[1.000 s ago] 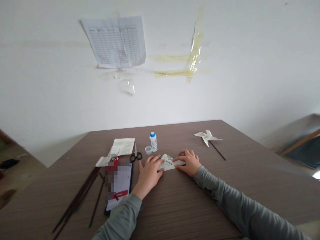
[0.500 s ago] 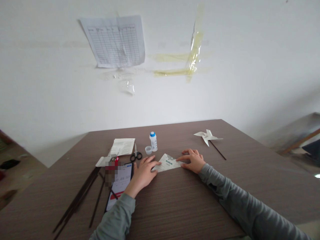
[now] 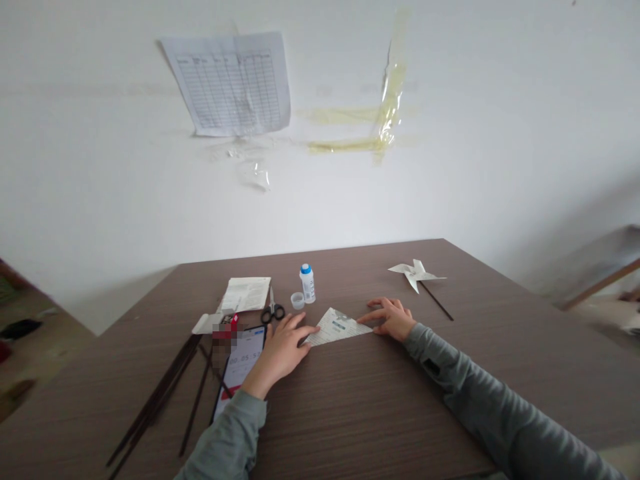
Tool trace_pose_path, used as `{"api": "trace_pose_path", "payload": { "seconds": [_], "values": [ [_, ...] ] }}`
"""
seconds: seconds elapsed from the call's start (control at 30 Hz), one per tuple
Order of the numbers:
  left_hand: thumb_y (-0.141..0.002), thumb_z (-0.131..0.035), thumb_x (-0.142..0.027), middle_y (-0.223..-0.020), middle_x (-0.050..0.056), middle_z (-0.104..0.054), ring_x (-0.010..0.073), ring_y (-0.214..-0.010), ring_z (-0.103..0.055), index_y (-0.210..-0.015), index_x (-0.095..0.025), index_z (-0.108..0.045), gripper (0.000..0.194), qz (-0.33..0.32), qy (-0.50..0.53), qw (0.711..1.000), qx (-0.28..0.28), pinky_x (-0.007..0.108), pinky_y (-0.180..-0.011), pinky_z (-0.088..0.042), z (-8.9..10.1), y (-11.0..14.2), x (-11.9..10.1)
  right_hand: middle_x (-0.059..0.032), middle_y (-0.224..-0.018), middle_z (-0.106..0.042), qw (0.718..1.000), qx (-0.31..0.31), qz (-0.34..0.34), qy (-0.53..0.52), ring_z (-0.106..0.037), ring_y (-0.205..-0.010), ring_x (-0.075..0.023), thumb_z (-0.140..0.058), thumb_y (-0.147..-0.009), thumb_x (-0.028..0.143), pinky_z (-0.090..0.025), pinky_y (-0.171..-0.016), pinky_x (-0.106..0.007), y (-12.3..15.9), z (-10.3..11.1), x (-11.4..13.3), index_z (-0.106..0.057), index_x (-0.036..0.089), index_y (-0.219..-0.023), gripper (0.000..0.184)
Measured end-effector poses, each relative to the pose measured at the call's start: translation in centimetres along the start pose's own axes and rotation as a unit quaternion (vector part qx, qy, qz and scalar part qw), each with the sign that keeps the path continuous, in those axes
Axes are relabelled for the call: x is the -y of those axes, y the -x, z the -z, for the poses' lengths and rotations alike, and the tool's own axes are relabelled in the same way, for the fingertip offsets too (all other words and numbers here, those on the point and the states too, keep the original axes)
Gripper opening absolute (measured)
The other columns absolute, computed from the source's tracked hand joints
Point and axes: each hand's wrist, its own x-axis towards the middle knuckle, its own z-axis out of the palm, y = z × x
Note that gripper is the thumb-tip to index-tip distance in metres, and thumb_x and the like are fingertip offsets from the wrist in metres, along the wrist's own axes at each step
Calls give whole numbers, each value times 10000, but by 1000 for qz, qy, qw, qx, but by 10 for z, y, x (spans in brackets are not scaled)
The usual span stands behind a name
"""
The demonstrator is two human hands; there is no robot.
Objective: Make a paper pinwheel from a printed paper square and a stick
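A printed sheet of paper folded into a triangle (image 3: 336,329) lies flat on the brown table, its long edge toward me. My left hand (image 3: 281,348) rests at its left corner, fingers spread and touching the paper there. At the opposite corner my right hand (image 3: 393,320) reaches in with fingers extended, the fingertips on or right beside the edge. Neither hand grips anything. Just behind the paper stand a white bottle with a blue cap (image 3: 307,285) and a small clear cup or lid (image 3: 297,301).
Black-handled scissors (image 3: 273,312), stacked paper sheets (image 3: 246,293) and a phone with a timer (image 3: 247,353) lie to the left. Dark thin sticks (image 3: 155,400) extend toward the front left. A paper pinwheel (image 3: 415,273) on a stick lies at the back right.
Both hands have shifted slightly outward along the folded paper, the right one to the right and the left one a little left. More of the paper's right corner shows.
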Motion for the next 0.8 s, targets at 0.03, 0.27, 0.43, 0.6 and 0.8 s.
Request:
{"api": "trace_pose_path", "payload": {
  "seconds": [0.03, 0.27, 0.43, 0.6, 0.8],
  "values": [
    [-1175, -715, -196, -2072, 97, -579, 455, -1981, -449, -1708, -426, -894, 608, 3, -3, 1000, 3, 852, -1593, -324, 0, 0, -1, 8, -1826, -794, 1000, 1, 0, -1, -601, -1735, -500, -894, -885, 86, -519, -1424, -801, 0, 1, -1, -1024, 595, -1382, 723],
    [-1143, -691, -147, -2068, 102, -582, 439, -1984, -448, -1696, -391, -902, 639, 4, -11, 1000, -2, 838, -1606, -316, 1, 0, -8, -97, -1667, -902, 995, -46, 37, -76, -747, -1612, -436, -602, -1039, 39, -593, -1378, -585, 6, 15, -1, -1044, 376, -1463, 699],
    [-1119, -727, -143, -2039, 105, -625, 440, -1967, -481, -1634, -385, -935, 606, 2, -3, 1000, -16, 831, -1607, -323, -2, -2, -9, -114, -1711, -853, 991, -60, 108, -57, -665, -1666, -434, -731, -1177, 285, -583, -1389, -651, 11, 1, 17, -970, 417, -1595, 499],
    [-1119, -765, -171, -1996, 132, -676, 467, -1930, -537, -1569, -368, -967, 531, -7, 10, 999, -40, 861, -1582, -361, -10, -4, -14, -73, -1944, -693, 990, -29, 140, 3, -521, -1810, -450, -813, -1214, 414, -411, -1517, -757, 19, -15, 41, -901, 506, -1685, 487],
    [-1168, -711, -179, -2053, 124, -600, 472, -1974, -459, -1645, -382, -938, 566, -9, 8, 1000, -12, 895, -1583, -311, -7, -4, -7, -69, -1978, -656, 997, -7, 72, 30, -483, -1878, -487, -834, -1212, 409, -335, -1542, -869, 20, -8, 51, -878, 581, -1692, 512]
  ]
}}
